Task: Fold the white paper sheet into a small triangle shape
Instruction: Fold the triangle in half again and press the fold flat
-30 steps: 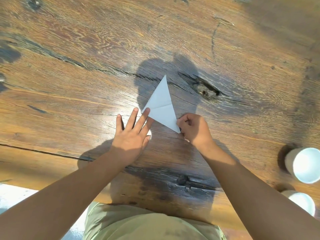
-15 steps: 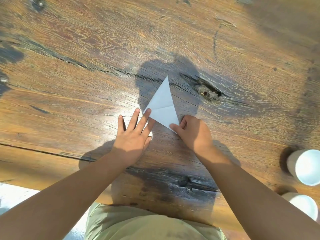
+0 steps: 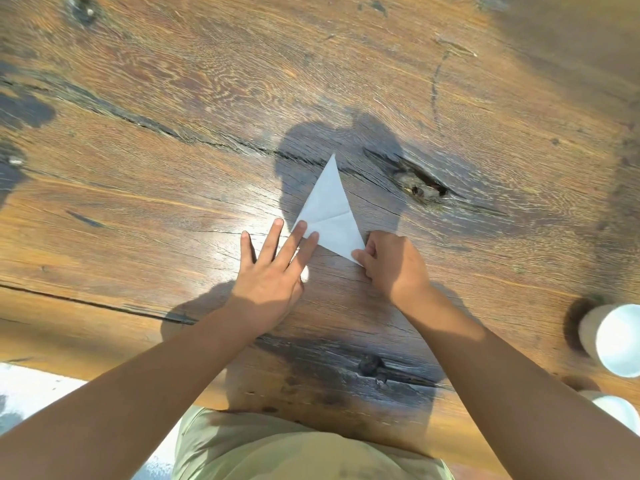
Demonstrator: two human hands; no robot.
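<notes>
Lying creased on the table (image 3: 346, 81), the white paper triangle (image 3: 329, 220) sits under the flat, spread left hand (image 3: 270, 275) and pinching right hand (image 3: 391, 265).

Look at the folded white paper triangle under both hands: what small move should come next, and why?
Probably lift the near corner pinched by the right hand and fold it across the white paper triangle, since the left hand lies flat, pinning the opposite corner to the wooden table.

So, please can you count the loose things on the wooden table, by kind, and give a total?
Folded white paper triangle: 1
White cups at the right edge: 2
Total: 3
</notes>
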